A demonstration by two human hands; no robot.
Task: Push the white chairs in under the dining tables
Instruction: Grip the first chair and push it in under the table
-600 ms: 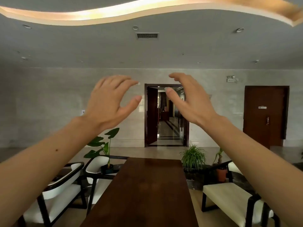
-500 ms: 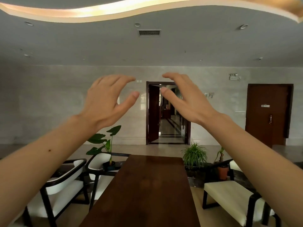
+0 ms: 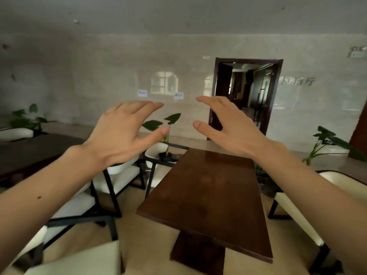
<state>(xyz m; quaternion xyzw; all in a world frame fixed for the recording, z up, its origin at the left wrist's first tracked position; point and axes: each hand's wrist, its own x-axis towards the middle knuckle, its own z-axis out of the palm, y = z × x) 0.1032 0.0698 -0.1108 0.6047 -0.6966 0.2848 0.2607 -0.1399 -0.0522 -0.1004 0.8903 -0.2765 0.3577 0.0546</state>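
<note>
Left hand (image 3: 121, 132) and right hand (image 3: 228, 129): raised, fingers spread, empty. Table (image 3: 208, 195): dark wood. White chairs (image 3: 119, 175): left, apart from table.

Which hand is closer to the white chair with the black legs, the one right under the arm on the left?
Left. The left hand hovers open just above that white chair. The right hand is open over the dark table, farther from it.

White chairs (image 3: 121, 173) beside dark table (image 3: 208, 193)
</note>
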